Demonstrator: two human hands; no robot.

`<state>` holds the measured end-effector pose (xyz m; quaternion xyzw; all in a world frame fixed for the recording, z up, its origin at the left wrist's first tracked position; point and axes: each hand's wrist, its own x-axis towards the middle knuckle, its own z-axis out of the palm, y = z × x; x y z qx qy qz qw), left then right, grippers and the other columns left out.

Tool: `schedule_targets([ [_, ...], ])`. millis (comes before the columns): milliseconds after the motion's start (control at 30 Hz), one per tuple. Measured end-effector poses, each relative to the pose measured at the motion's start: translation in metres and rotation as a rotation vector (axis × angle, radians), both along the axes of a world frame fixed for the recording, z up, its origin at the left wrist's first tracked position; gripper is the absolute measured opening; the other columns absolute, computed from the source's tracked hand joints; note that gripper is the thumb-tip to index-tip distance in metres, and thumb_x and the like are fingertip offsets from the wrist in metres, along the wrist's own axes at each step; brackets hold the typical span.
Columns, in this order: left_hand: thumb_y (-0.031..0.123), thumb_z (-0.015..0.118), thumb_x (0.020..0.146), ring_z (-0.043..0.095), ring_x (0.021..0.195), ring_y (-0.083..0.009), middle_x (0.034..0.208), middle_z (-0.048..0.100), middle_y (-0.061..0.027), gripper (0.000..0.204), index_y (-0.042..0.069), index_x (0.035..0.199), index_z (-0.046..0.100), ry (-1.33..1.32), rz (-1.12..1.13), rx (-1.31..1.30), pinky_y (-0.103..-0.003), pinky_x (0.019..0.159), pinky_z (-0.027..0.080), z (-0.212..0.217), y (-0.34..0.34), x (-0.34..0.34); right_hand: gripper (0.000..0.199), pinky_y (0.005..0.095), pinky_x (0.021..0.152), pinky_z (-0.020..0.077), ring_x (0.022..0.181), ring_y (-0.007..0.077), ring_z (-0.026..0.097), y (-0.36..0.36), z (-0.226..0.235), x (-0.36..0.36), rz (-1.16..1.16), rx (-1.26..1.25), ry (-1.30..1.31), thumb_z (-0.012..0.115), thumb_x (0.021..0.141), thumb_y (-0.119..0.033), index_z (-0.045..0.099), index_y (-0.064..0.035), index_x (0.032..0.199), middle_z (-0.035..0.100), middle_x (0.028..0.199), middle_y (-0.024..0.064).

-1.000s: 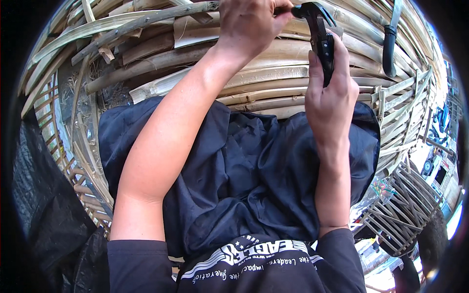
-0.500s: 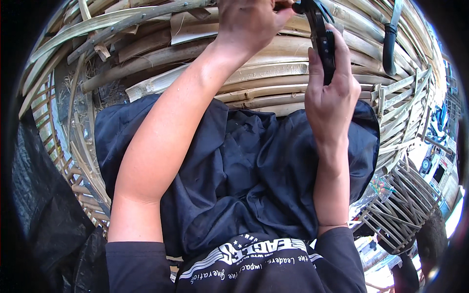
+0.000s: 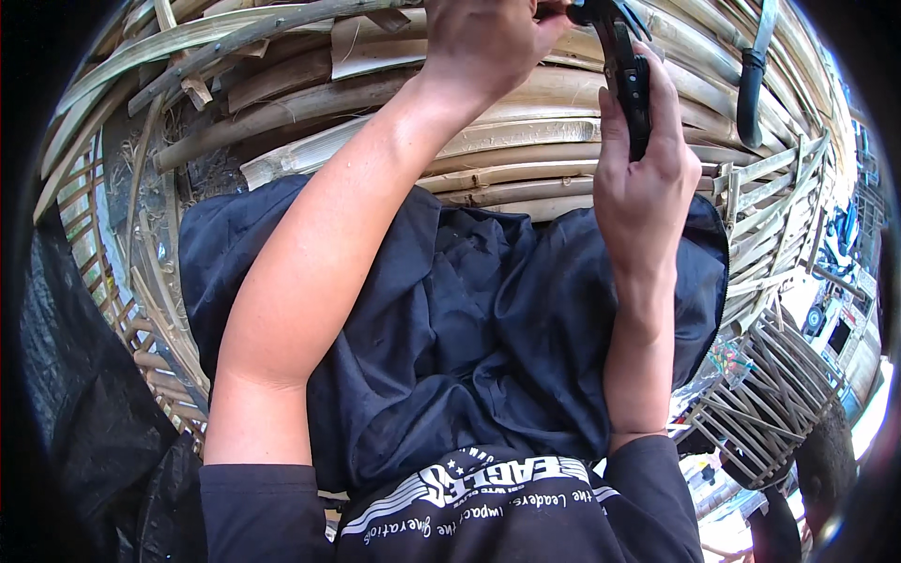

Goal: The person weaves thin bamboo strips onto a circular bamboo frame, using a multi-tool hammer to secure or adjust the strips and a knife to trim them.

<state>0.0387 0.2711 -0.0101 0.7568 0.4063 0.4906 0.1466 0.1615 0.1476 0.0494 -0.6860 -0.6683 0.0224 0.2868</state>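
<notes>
At the top of the view my right hand (image 3: 648, 169) is wrapped round the dark, riveted handle of a claw hammer (image 3: 633, 89). Its black head points left, close to the fingers of my left hand (image 3: 488, 47). Those fingers are bent together at the top edge; whatever they pinch is too small and too hidden to name. Under both hands lie split bamboo strips (image 3: 526, 138), side by side in a curved row. A dark cloth (image 3: 469, 310) covers my lap below them.
A black-handled blade (image 3: 751, 84) rests on the bamboo at the upper right. Loose slats and a thin branch (image 3: 253, 38) lie at upper left. Woven bamboo (image 3: 774, 206) curves up on the right, above a slatted basket (image 3: 770, 403). Black plastic sheeting (image 3: 84, 403) hangs at left.
The hammer and my right hand have shifted slightly right, the handle a little lower toward the left hand's side. My left hand has moved slightly right, its fingers still bent together.
</notes>
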Motion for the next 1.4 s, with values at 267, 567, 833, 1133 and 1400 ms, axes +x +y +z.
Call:
schedule_targets([
  [267, 0.019, 0.083, 0.081, 0.07, 0.076, -0.0212, 0.078, 0.076, -0.001, 0.013, 0.013, 0.072, 0.074, -0.007, 0.002, 0.006, -0.05, 0.1, 0.036, -0.002, 0.001, 0.0, 0.04, 0.0339, 0.084, 0.0561, 0.096, 0.0217, 0.074, 0.002, -0.01, 0.003, 0.042, 0.056, 0.028, 0.068, 0.099, -0.009, 0.058, -0.0045, 0.137, 0.073, 0.112, 0.0202],
  [567, 0.021, 0.083, 0.08, 0.07, 0.076, -0.0224, 0.077, 0.075, -0.002, 0.012, 0.012, 0.075, 0.076, 0.022, 0.003, -0.029, -0.05, 0.102, 0.036, -0.002, 0.0, 0.0, 0.045, 0.0377, 0.083, 0.0568, 0.101, 0.0341, 0.075, -0.002, -0.018, 0.005, 0.056, 0.312, 0.048, 0.067, 0.099, -0.01, 0.053, -0.0058, 0.142, 0.072, 0.112, 0.0249],
  [833, 0.023, 0.081, 0.083, 0.069, 0.074, -0.0215, 0.076, 0.075, -0.0024, 0.013, 0.013, 0.076, 0.077, 0.03, -0.023, -0.101, -0.051, 0.103, 0.035, 0.001, 0.003, 0.0, 0.039, 0.0331, 0.082, 0.0569, 0.098, 0.0262, 0.076, -0.004, -0.01, 0.0, 0.01, 0.313, 0.01, 0.066, 0.1, -0.007, 0.057, -0.0042, 0.138, 0.075, 0.107, 0.0193],
  [1133, 0.023, 0.08, 0.084, 0.07, 0.075, -0.0206, 0.077, 0.076, -0.002, 0.013, 0.012, 0.076, 0.077, 0.003, -0.017, -0.101, -0.05, 0.102, 0.036, -0.001, 0.003, 0.001, 0.041, 0.0366, 0.083, 0.0571, 0.1, 0.0293, 0.076, 0.0, -0.005, 0.001, -0.004, 0.047, 0.016, 0.065, 0.1, -0.009, 0.055, -0.004, 0.139, 0.073, 0.11, 0.0235],
  [1400, 0.023, 0.081, 0.083, 0.07, 0.079, -0.0203, 0.078, 0.076, -0.0022, 0.012, 0.013, 0.076, 0.077, 0.022, -0.016, -0.049, -0.047, 0.101, 0.036, 0.0, 0.001, 0.0, 0.039, 0.0272, 0.082, 0.0536, 0.093, 0.0132, 0.068, -0.004, -0.013, 0.003, -0.001, 0.132, 0.179, 0.068, 0.1, -0.009, 0.056, -0.0022, 0.137, 0.073, 0.105, 0.0112],
])
